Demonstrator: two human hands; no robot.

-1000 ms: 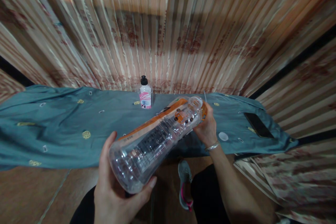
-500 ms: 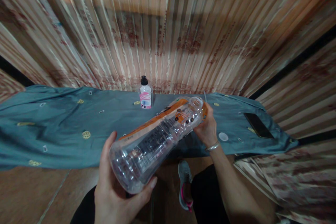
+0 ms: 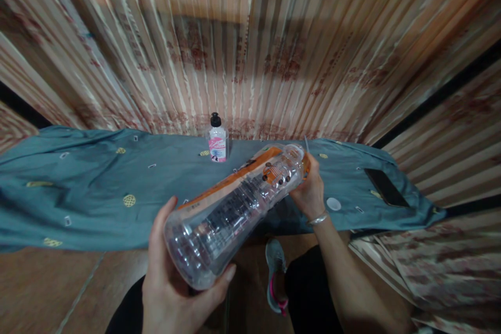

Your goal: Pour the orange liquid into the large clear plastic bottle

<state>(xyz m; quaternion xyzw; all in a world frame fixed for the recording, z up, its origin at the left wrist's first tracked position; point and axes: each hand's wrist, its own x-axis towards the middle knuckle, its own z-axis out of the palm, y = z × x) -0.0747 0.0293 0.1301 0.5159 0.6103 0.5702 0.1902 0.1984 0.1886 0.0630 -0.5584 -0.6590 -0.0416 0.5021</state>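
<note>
A large clear plastic bottle [image 3: 230, 224] with an orange label lies tilted across the view, its wide base toward me on the left and its round neck end up to the right. My left hand [image 3: 172, 282] is closed around the base, with the thumb underneath and fingers along the far side. Close behind the neck end is my right hand [image 3: 311, 190], wearing a silver bangle, its fingers curled and mostly hidden by the bottle. An orange piece and a thin pale tip [image 3: 306, 142] show beside these fingers; what they belong to is unclear.
A small bottle [image 3: 217, 147] with a black cap and pink label stands upright on the teal cloth [image 3: 94, 177]. A white disc [image 3: 333, 203] and a black phone [image 3: 385, 187] lie to the right. Pleated curtain [image 3: 250, 62] hangs behind the table.
Both hands and the bottle have shifted very slightly to the right in view, as has the table. The grip of each hand looks the same.
</note>
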